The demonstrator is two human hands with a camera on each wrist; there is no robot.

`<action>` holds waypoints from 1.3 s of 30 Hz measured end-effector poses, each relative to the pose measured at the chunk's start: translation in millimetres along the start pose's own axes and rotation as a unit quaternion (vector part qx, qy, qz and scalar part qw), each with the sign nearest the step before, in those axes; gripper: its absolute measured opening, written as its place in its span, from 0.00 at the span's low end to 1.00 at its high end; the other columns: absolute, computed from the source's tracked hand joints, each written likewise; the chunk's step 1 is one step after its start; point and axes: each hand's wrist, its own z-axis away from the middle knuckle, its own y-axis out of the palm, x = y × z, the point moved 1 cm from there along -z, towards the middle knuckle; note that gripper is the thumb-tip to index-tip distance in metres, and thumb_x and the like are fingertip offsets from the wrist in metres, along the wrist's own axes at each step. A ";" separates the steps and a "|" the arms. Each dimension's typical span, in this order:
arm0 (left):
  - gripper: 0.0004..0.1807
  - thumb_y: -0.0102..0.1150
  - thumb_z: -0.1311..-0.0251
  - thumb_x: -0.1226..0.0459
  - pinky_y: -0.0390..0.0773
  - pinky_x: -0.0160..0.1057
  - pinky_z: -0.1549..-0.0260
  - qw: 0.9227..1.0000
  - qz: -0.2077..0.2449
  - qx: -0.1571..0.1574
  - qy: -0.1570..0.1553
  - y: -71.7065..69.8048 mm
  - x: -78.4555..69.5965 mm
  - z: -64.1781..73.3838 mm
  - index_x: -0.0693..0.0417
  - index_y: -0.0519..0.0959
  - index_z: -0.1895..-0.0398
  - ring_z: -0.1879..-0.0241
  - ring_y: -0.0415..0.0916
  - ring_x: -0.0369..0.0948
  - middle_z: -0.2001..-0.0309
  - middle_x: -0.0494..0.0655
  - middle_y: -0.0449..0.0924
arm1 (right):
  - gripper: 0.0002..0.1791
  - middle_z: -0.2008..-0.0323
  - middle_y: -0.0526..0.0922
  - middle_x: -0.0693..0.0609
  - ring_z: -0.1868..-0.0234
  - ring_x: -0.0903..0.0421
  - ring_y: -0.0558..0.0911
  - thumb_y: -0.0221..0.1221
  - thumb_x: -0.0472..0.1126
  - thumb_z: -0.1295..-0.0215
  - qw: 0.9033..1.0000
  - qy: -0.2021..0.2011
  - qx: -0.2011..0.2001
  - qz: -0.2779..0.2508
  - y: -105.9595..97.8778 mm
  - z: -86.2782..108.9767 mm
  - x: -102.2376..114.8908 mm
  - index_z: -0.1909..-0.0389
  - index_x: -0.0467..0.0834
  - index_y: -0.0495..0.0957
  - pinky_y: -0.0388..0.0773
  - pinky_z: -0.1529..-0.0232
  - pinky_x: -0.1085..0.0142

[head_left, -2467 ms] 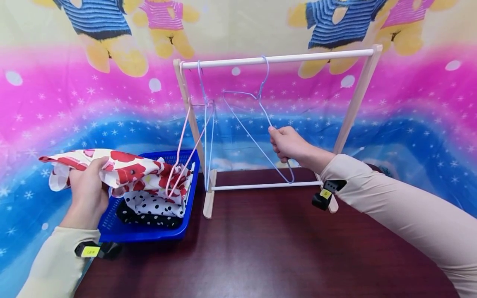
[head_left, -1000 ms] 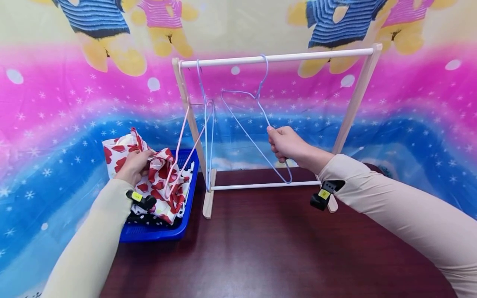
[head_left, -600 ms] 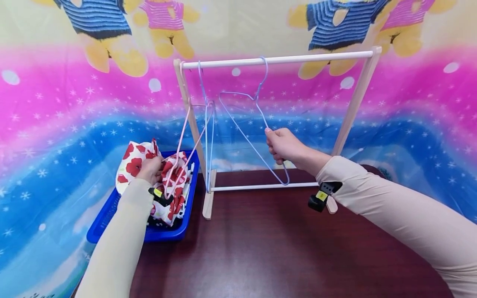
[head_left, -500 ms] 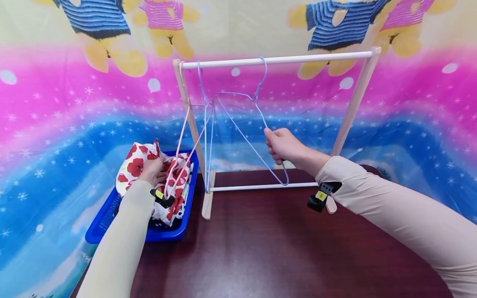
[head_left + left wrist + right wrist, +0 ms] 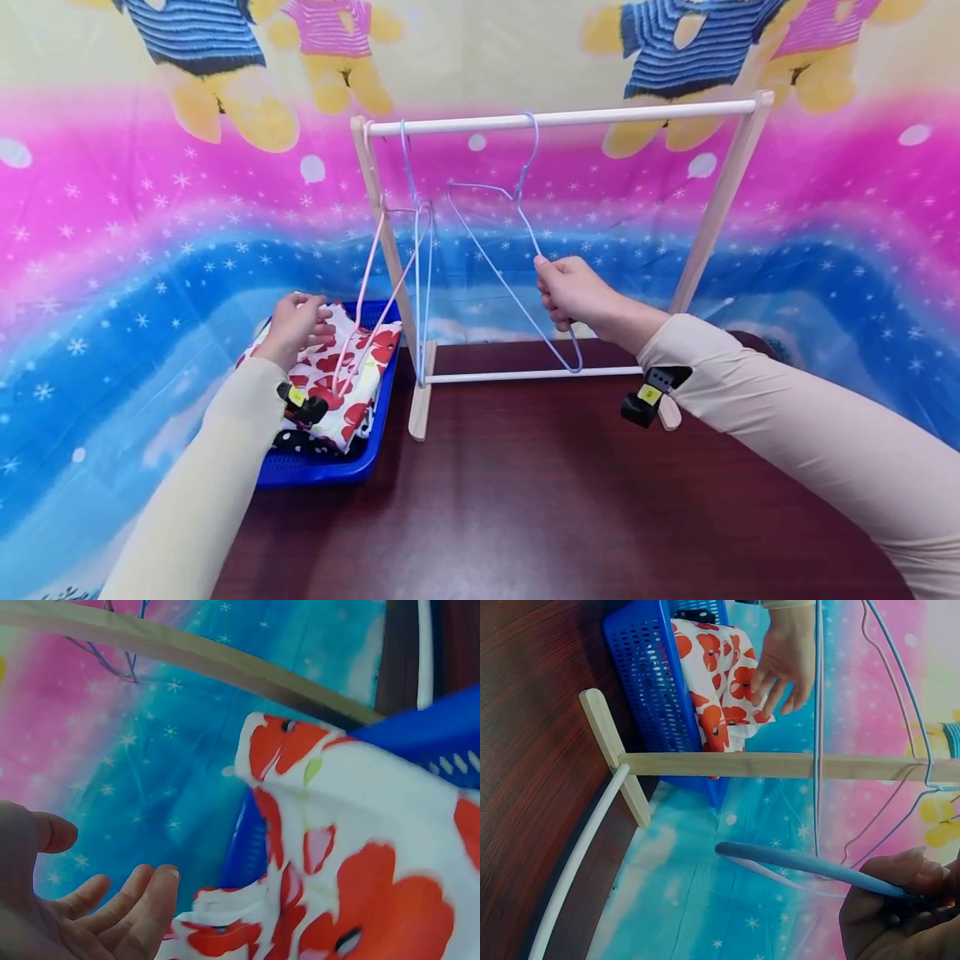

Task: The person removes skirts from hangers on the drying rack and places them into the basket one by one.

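My left hand hovers with loose fingers over a white cloth with red flowers, which lies in the blue basket. In the left wrist view, a gap shows between the fingertips and the floral cloth. My right hand grips the right side of a pale blue wire hanger, whose hook is on the rack's top rail. The right wrist view shows the hanger's end sticking out from the curled fingers.
A pink hanger and another blue hanger hang at the left end of the wooden rack. The pink one overlaps the basket in view. Black polka-dot cloth lies under the floral cloth. All stand on a dark table.
My left hand has lowered the floral cloth into the basket and let go, then drawn back slightly left. The cloth now lies flatter. My right hand keeps its grip on the hanger.
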 end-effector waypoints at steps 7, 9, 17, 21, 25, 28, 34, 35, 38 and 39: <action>0.35 0.36 0.21 0.47 0.84 0.38 0.47 1.000 0.005 0.001 0.022 -14.3 -5.9 8.0 0.59 0.51 0.22 0.58 0.81 0.33 0.27 0.63 0.65 | 0.26 0.83 0.57 0.55 0.82 0.58 0.58 0.33 0.54 0.16 1.000 0.002 -0.004 -0.005 0.6 -1.0 -0.2 0.74 0.42 0.57 0.63 0.77 0.65; 0.35 0.35 0.21 0.47 0.84 0.38 0.47 1.000 0.000 -0.002 0.023 -16.8 -5.9 10.2 0.59 0.52 0.22 0.53 0.82 0.37 0.26 0.62 0.65 | 0.26 0.83 0.58 0.55 0.82 0.58 0.58 0.33 0.54 0.16 1.000 0.003 -0.003 -0.006 0.8 -1.3 -0.6 0.75 0.42 0.57 0.63 0.77 0.65; 0.33 0.44 0.25 0.46 0.79 0.56 0.43 0.976 -0.193 -0.028 0.102 -13.4 3.8 17.7 0.60 0.60 0.29 0.35 0.68 0.62 0.28 0.67 0.63 | 0.27 0.84 0.58 0.55 0.83 0.58 0.59 0.34 0.54 0.17 1.000 0.000 -0.011 -0.006 6.3 -2.4 2.1 0.75 0.42 0.58 0.67 0.77 0.65; 0.38 0.46 0.27 0.43 0.72 0.67 0.38 0.959 -0.263 0.001 0.104 -11.0 9.2 19.1 0.60 0.57 0.27 0.32 0.62 0.66 0.27 0.70 0.58 | 0.27 0.84 0.57 0.56 0.83 0.58 0.59 0.34 0.54 0.17 1.000 0.000 -0.019 -0.020 12.4 -4.1 3.8 0.76 0.42 0.57 0.67 0.77 0.65; 0.43 0.51 0.29 0.44 0.71 0.70 0.39 0.943 -0.317 0.018 0.103 -10.5 13.7 19.5 0.62 0.52 0.23 0.31 0.59 0.67 0.27 0.72 0.56 | 0.27 0.85 0.57 0.56 0.84 0.58 0.58 0.35 0.54 0.17 0.999 0.000 -0.025 -0.034 18.1 -5.7 5.1 0.76 0.42 0.57 0.65 0.77 0.66; 0.46 0.54 0.31 0.45 0.65 0.73 0.36 0.934 -0.343 0.029 0.098 -10.1 17.4 19.5 0.61 0.48 0.22 0.28 0.51 0.69 0.25 0.73 0.51 | 0.27 0.85 0.57 0.56 0.83 0.58 0.57 0.34 0.54 0.16 0.999 -0.002 -0.028 -0.044 21.4 -6.1 5.5 0.77 0.42 0.57 0.63 0.77 0.65; 0.50 0.54 0.33 0.43 0.53 0.74 0.31 0.914 -0.387 0.055 0.105 -10.9 25.6 19.7 0.63 0.46 0.21 0.25 0.41 0.70 0.23 0.75 0.44 | 0.27 0.86 0.56 0.56 0.84 0.57 0.56 0.33 0.54 0.17 0.997 0.001 -0.035 -0.061 29.8 -6.0 7.9 0.76 0.43 0.57 0.60 0.78 0.65; 0.50 0.54 0.33 0.43 0.52 0.74 0.31 0.912 -0.391 0.059 0.108 -10.5 27.1 19.9 0.63 0.46 0.20 0.24 0.40 0.71 0.23 0.75 0.44 | 0.27 0.86 0.56 0.56 0.84 0.57 0.56 0.33 0.54 0.17 0.997 0.001 -0.037 -0.063 31.4 -5.9 8.5 0.77 0.43 0.57 0.60 0.78 0.65; 0.48 0.54 0.32 0.45 0.51 0.75 0.31 0.906 -0.402 0.067 0.116 -9.4 31.3 20.3 0.62 0.47 0.21 0.25 0.39 0.71 0.24 0.76 0.44 | 0.27 0.86 0.55 0.56 0.84 0.57 0.56 0.33 0.55 0.17 0.997 -0.001 -0.042 -0.068 35.6 -6.3 9.6 0.77 0.43 0.57 0.60 0.78 0.65; 0.48 0.55 0.32 0.46 0.52 0.76 0.31 0.904 -0.405 0.069 0.117 -8.9 32.3 20.7 0.62 0.47 0.21 0.25 0.39 0.72 0.24 0.76 0.44 | 0.27 0.86 0.55 0.56 0.84 0.57 0.56 0.33 0.55 0.17 0.997 -0.001 -0.043 -0.070 36.8 -6.2 9.8 0.76 0.43 0.57 0.60 0.78 0.65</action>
